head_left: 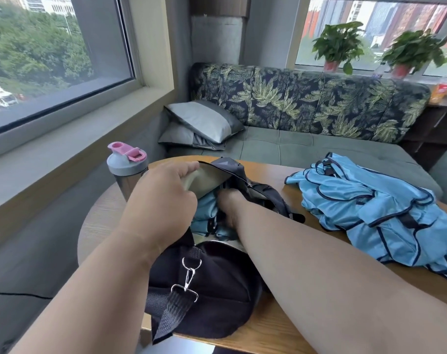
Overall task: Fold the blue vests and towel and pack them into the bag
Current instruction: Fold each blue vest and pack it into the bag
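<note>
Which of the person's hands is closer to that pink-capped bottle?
Left. The left hand grips the bag flap right beside the bottle; the right hand is farther away, reaching inside the bag onto folded blue cloth.

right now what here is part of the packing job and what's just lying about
Part of the job:
black fabric duffel bag
folded light blue vest inside it
heap of light blue vests with dark trim
left hand, gripping the bag's flap
right hand, down inside the bag

Lying about:
grey shaker bottle with pink lid
grey cushions
potted green plants

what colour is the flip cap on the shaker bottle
Pink, on a grey lid; the shaker bottle shows clearly in the head view.
</note>
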The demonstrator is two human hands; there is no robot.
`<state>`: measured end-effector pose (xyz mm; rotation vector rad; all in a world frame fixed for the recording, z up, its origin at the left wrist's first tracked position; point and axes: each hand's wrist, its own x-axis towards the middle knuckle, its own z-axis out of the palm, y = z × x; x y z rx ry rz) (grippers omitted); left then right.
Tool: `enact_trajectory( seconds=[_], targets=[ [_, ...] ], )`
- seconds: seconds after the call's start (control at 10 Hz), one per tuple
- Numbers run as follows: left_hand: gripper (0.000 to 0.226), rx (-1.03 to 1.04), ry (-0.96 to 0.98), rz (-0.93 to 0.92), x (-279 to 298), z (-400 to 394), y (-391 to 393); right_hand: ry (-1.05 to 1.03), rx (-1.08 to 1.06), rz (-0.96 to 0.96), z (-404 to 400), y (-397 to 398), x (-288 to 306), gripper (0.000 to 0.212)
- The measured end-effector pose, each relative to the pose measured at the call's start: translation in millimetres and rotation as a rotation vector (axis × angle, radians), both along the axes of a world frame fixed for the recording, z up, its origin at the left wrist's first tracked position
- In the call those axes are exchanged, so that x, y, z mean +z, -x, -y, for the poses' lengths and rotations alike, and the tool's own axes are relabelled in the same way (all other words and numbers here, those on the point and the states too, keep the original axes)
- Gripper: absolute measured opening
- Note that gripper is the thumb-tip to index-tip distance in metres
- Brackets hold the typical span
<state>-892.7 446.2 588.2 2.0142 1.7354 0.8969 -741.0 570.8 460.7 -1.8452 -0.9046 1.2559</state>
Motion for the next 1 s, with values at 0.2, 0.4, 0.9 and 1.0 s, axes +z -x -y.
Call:
enact_trajectory(
  seconds=[0.2,0.4,0.9,1.0],
  targets=[
    [0.057,-0.022,-0.011,0.063,-6.9,-4.1,2.5,-0.17,-0.009,0.5,22.5,-18.9,2.7,0.055],
    [0.061,-0.019,-0.029,0.048,-9.3,-5.5,6.0,-0.389,0.084,0.853,51.2,-18.5,9.8,0.032],
    [0.053,-0.013,-0.05,-0.009,-8.8,0.2,7.3,-0.078,0.513,0.953,5.8,-37.0,-8.2,0.054],
    [0.054,-0.02,-0.036,0.02,-13.2,-1.0,6.7,-0.126,0.44,0.8,15.5,-44.8,-4.8,0.04]
  ],
)
